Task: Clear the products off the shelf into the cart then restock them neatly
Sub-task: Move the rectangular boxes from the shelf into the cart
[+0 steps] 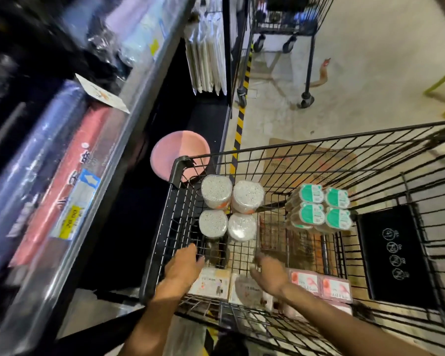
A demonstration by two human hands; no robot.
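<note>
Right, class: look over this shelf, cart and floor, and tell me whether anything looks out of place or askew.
Two things stand out. A white card lies tilted over the shelf's metal edge, hanging past it. A pinkish strip lies loose on the floor beyond the cart. The products in the cart sit in tidy groups.

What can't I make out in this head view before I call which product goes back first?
- Price label on the shelf rail: print blurred by motion.
- Flat packs at the cart's near end: lettering covered partly by the left hand and right hand.
- Right hand fingertips: smeared, contact unclear.
- Second cart: cut by the top edge.
</note>
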